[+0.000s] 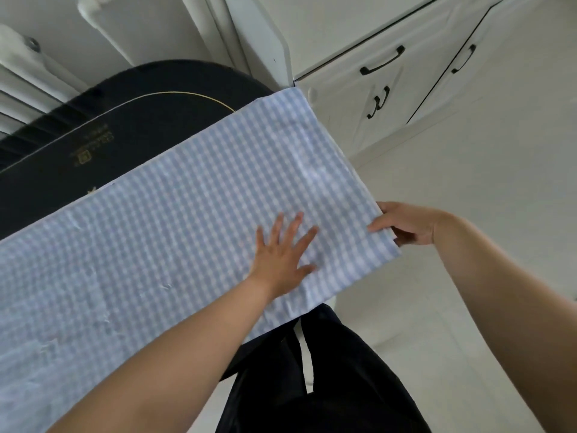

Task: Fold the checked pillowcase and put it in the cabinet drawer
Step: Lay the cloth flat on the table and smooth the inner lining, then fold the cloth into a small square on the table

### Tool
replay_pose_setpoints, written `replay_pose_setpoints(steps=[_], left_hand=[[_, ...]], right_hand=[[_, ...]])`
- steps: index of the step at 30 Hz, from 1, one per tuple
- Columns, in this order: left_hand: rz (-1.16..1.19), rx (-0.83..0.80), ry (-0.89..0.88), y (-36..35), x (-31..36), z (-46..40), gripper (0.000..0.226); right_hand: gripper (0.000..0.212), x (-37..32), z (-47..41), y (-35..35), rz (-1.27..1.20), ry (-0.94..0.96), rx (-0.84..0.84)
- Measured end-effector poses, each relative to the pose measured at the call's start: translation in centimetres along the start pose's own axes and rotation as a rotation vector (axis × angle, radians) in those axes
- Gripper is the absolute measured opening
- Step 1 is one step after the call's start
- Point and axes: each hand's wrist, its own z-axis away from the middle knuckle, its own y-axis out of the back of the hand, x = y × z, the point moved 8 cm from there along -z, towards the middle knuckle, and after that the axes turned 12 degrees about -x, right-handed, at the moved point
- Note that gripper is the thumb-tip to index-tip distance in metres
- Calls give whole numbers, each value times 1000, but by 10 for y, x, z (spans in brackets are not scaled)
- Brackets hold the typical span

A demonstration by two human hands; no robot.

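The blue-and-white checked pillowcase (187, 220) lies spread as a long band across a dark oval table (131, 120), its right end hanging past the table's edge. My left hand (281, 260) presses flat on the cloth near that right end, fingers spread. My right hand (406, 225) pinches the pillowcase's right edge, thumb on top and fingers under it. The white cabinet (390, 73) with black handles stands at the upper right, its drawers and doors closed.
A white radiator (37, 73) runs along the wall behind the table at upper left. Pale tiled floor (468, 198) spreads to the right. My dark clothing (312, 385) shows below the pillowcase at the table's near side.
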Motion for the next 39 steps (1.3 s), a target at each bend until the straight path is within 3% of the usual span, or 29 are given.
replay_pose_setpoints(steps=[2, 3, 6, 8, 10, 13, 17, 18, 20, 22, 24, 26, 28, 32, 39], left_hand=[[77, 46, -121, 7, 20, 16, 69], [247, 54, -155, 10, 25, 25, 63], [1203, 30, -77, 18, 12, 50, 41], [1682, -10, -35, 23, -1, 67, 49], [1855, -44, -76, 32, -20, 81, 71], [1790, 0, 61, 36, -66, 93, 86], [1444, 347, 413, 15, -144, 108, 28], [1351, 406, 466, 7, -159, 116, 24], [1231, 511, 493, -6, -185, 140, 25], [1148, 615, 464, -15, -204, 169, 32], [1109, 701, 493, -32, -228, 201, 32], [1163, 682, 589, -70, -261, 221, 29], [1341, 519, 674, -117, -285, 231, 30], [1747, 310, 654, -187, -285, 244, 18], [1679, 333, 665, -229, -299, 243, 5]], right_hand=[[32, -13, 5, -16, 10, 61, 41], [32, -21, 6, -25, 16, 94, 60], [29, -48, 7, -66, 113, 193, 121], [27, -65, 0, -108, 256, 233, 116], [30, -74, -20, -155, 412, 256, 54], [51, -74, -56, -214, 558, 266, 17], [60, -53, -87, -271, 612, 216, -40], [55, -48, -90, -275, 585, 242, 7], [39, -44, -90, -259, 574, 293, 296], [36, -40, -82, -243, 637, 347, 552], [40, -35, -86, -243, 835, 384, 611], [44, -26, -102, -257, 1009, 318, 545], [52, -11, -125, -271, 1097, 162, 441], [63, 9, -155, -286, 1260, -55, 407], [64, 12, -172, -302, 1327, -183, 511]])
